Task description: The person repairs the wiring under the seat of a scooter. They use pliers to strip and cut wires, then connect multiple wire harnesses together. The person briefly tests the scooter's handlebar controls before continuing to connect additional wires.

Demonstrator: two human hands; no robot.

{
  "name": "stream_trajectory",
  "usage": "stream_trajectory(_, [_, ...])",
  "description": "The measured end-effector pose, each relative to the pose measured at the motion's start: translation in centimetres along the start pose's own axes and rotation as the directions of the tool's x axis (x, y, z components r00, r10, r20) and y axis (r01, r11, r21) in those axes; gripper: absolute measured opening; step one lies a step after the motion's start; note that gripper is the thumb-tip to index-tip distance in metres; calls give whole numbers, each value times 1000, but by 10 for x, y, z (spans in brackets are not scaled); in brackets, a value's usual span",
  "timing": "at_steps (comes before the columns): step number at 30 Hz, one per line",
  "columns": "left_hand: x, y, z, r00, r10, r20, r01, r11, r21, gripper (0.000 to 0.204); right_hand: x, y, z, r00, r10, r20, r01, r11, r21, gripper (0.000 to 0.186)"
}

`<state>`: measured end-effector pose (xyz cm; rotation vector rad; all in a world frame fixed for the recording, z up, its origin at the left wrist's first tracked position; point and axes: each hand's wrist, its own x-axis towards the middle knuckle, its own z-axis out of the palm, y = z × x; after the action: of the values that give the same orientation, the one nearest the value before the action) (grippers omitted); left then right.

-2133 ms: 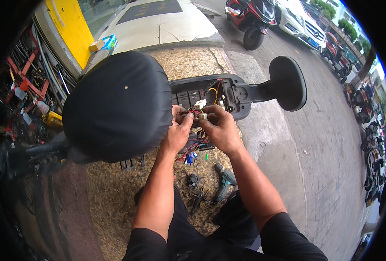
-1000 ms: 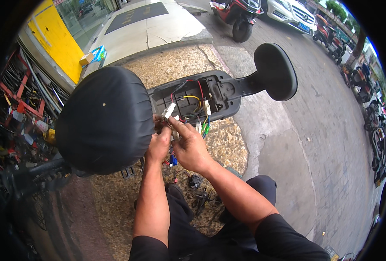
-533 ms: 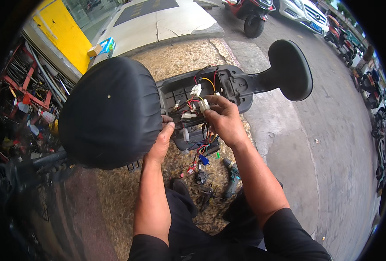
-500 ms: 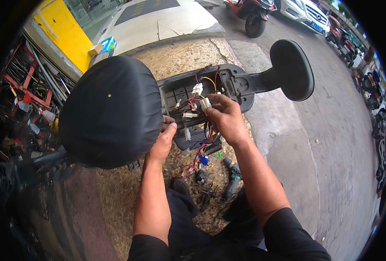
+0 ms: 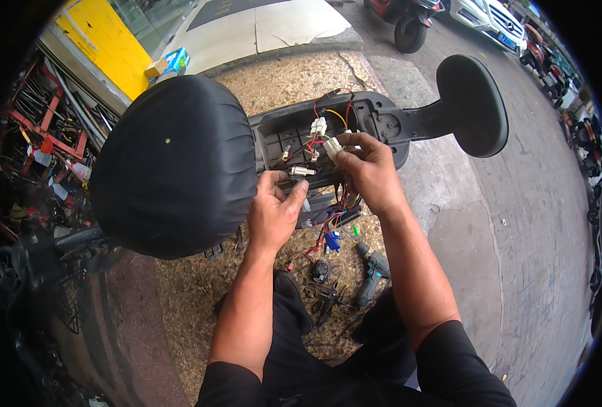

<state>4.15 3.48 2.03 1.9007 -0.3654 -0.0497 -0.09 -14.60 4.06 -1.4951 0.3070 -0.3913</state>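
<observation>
A scooter's open black compartment lies in front of me with wires and white connectors inside. My right hand pinches a white plug connector between thumb and fingers. Another white connector sits just beyond it on red and yellow wires. My left hand is closed at the compartment's near edge, thumb and fingers curled together; what they grip is hidden. Right by its fingertips lies a slim white connector. Red, blue and dark wires hang down below the right hand.
The black-covered seat bulks up at left; a black backrest pad sticks out right. On the ground by my feet lie a cordless drill and a dark cable bundle. A cluttered red rack stands far left.
My left hand has moved right along the compartment's near edge, toward the slim white connector. The right hand still pinches its connector. The whole view has shifted slightly.
</observation>
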Motion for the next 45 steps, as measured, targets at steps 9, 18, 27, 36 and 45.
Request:
stream_trajectory(9, [0, -11, -21, 980, -100, 175, 109, 993, -41, 9, 4, -3, -9, 998, 69, 10, -69, 998, 4, 30])
stream_trajectory(18, [5, -30, -32, 971, -126, 205, 168, 965, -203, 7, 3, -1, -9, 998, 64, 7, -64, 998, 4, 27])
stream_trajectory(27, [3, -34, -40, 971, -167, 170, 205, 949, -241, 10, 3, 1, -9, 999, 39, 20, -40, 999, 24, 24])
stream_trajectory(36, [3, -40, -46, 982, -170, 78, 184, 954, -237, 5, 2, 1, -10, 998, 49, 31, -50, 999, 17, 23])
stream_trajectory(45, [8, -50, -39, 998, -61, 20, 64, 977, -205, 3, -1, 0, -9, 998, 47, 39, -45, 998, -51, 23])
